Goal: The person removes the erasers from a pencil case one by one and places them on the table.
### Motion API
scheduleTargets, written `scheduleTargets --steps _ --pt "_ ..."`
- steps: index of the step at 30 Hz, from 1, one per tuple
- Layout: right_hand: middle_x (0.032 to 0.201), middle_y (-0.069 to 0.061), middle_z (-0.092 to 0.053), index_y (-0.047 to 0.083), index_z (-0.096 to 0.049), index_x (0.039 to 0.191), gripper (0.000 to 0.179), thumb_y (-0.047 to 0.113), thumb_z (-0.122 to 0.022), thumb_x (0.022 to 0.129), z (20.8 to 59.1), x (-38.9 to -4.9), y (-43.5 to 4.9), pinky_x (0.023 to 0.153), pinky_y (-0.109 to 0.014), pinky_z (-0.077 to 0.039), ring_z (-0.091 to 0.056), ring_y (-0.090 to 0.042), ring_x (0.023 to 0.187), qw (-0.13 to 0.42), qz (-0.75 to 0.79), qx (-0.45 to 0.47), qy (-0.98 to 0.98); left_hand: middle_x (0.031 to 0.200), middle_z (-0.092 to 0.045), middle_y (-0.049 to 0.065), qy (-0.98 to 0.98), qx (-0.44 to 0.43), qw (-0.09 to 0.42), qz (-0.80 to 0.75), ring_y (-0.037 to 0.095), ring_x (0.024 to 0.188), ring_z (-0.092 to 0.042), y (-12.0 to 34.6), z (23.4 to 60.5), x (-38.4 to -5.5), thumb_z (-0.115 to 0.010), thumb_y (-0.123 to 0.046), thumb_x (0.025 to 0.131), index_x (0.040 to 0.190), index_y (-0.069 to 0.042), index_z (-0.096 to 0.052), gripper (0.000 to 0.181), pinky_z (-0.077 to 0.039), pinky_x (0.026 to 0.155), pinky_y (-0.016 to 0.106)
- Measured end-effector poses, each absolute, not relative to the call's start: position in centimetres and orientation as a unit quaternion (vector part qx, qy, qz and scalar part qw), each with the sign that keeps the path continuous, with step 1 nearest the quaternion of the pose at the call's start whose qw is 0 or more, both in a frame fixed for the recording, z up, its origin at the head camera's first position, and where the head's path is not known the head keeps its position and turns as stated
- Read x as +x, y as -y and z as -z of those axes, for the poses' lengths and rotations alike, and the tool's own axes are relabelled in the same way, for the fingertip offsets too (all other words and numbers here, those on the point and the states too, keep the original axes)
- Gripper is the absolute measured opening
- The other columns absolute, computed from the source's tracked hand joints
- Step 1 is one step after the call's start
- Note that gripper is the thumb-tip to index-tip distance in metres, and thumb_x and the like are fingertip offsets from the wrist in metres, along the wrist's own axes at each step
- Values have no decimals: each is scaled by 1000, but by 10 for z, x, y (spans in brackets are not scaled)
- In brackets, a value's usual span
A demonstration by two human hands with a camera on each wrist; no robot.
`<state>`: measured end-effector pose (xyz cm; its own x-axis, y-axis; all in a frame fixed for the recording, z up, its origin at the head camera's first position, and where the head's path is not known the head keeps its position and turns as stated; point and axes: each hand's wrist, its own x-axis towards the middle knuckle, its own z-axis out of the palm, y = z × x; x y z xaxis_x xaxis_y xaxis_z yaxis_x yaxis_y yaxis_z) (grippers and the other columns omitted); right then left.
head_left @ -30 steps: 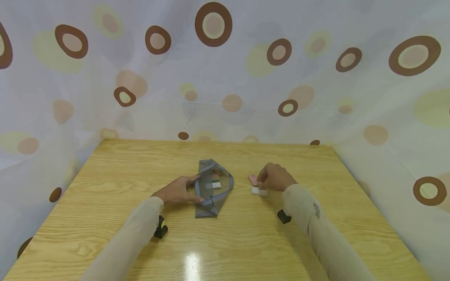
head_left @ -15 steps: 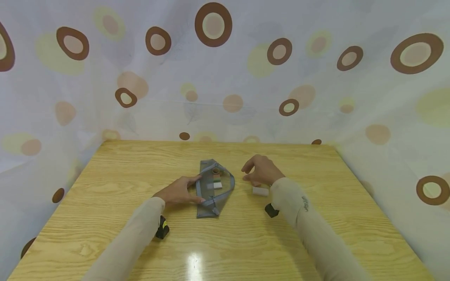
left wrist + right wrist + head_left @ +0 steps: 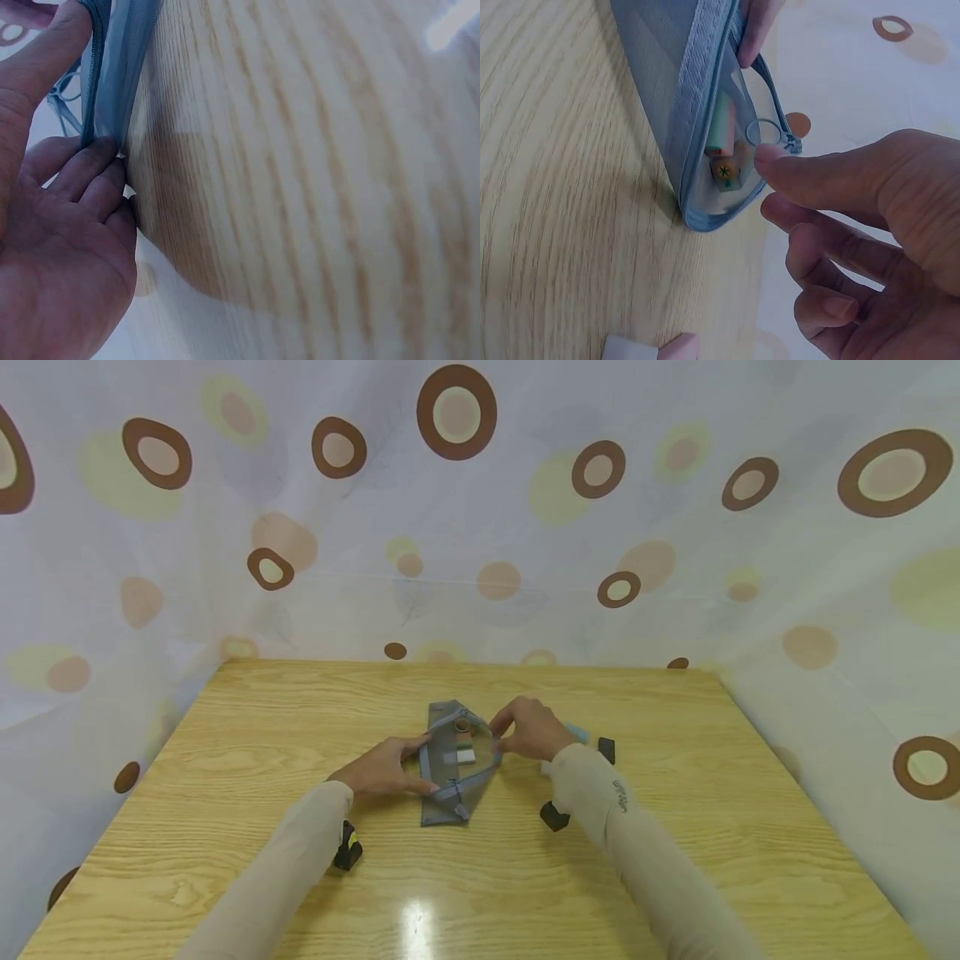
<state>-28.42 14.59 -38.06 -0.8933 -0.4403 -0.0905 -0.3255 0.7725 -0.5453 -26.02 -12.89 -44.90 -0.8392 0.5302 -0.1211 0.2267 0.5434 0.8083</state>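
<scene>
A grey-blue mesh zipper pouch lies on the table with its mouth spread apart. Through the mouth show small blocks, one white and one reddish-brown; in the right wrist view a green-and-pink block lies above a small block with an orange mark. My left hand holds the pouch's left side between thumb and fingers. At the opposite rim, near the zipper pull, my right hand pinches the edge between thumb and forefinger.
Beside the right hand lie a white block and a pink block. A light-blue piece shows past the right wrist. Black devices sit at the wrists. Patterned sheeting walls the table's back and sides.
My right hand has moved left from beside the pink and white blocks to the pouch's right rim. The left hand keeps its hold on the pouch.
</scene>
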Motion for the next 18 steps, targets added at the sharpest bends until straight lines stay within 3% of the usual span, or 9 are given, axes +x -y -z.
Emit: scheduleTargets --steps 8,18 --pt "116 -8 -73 3 -76 112 32 15 -84 84 392 -285 -133 100 -47 -53 -66 -29 112 122 261 -179 -941 161 -27 24 -861 217 180 -424 39 149 -26 128 449 -260 -85 -35 84 157 3 -28 100 -28 120 49" --pt "109 -4 -73 8 -78 108 32 20 -89 79 398 -282 -121 92 -42 -57 -67 -25 103 135 249 -160 -946 161 -28 23 -863 211 181 -421 38 149 -27 129 449 -260 -85 -36 83 158 0 -28 101 -28 120 49"
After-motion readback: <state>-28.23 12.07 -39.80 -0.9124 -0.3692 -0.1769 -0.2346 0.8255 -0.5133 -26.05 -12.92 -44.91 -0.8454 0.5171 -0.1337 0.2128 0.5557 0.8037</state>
